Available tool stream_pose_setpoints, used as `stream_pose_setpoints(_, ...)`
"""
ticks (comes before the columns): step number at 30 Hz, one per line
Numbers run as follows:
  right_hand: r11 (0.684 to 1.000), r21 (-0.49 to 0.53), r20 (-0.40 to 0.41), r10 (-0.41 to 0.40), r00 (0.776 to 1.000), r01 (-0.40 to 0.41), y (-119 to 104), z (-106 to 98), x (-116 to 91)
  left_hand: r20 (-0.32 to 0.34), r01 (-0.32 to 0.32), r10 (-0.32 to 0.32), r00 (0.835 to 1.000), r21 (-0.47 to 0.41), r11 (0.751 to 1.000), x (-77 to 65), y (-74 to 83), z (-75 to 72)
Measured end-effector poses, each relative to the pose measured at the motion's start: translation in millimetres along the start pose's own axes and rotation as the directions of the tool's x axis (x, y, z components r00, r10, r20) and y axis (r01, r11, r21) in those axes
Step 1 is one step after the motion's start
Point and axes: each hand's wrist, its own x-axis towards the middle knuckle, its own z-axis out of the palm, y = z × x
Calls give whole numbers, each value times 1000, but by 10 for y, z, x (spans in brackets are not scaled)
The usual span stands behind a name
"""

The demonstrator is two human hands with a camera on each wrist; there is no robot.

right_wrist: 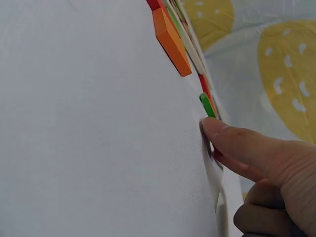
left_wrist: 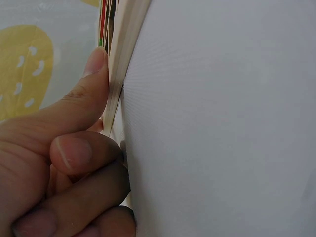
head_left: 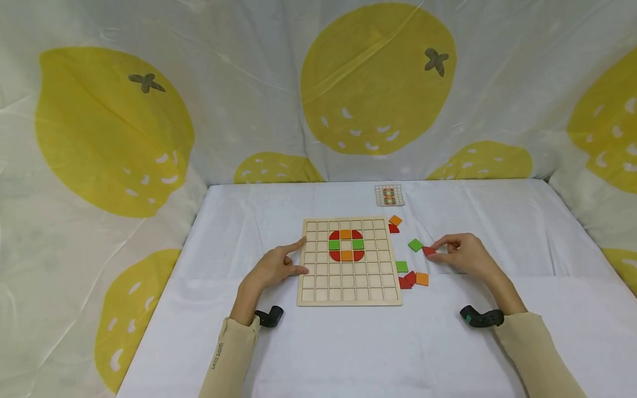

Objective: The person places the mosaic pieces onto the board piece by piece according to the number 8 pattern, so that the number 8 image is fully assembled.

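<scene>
In the head view, a wooden grid board point(head_left: 349, 283) lies between the left and right edges of the table point(head_left: 378, 342), a ring of coloured tiles point(head_left: 345, 256) in its far half. The left hand point(head_left: 275, 266) spreads thumb and index finger against the board's left edge. Past the right edge, the right hand point(head_left: 465, 254) pinches a red piece point(head_left: 429, 251) just beside a green square point(head_left: 415, 245). A patterned card point(head_left: 389, 195) lies near the table's far edge.

In the left wrist view, the thumb touches the board's edge; other fingers curl.

In the right wrist view, fingers mostly hide the red piece; an orange tile point(right_wrist: 170, 42) lies apart.
</scene>
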Motion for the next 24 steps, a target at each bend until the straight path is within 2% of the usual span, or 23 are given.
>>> stream_pose_setpoints(16, 1000, 2, 9, 4, 1000, -4, 5, -24, -15, 3, 8, -8, 1000, -4, 1000, 3, 2, -3)
stream_pose_setpoints(21, 1000, 14, -6, 12, 1000, -12, -126, -31, -35, 1, 4, -4, 1000, -4, 1000, 5, 1, -8)
stream_pose_setpoints(24, 999, 50, -21, 11, 1000, -10, -266, 41, -47, 0, 5, -5, 1000, -1, 1000, 4, 3, -7)
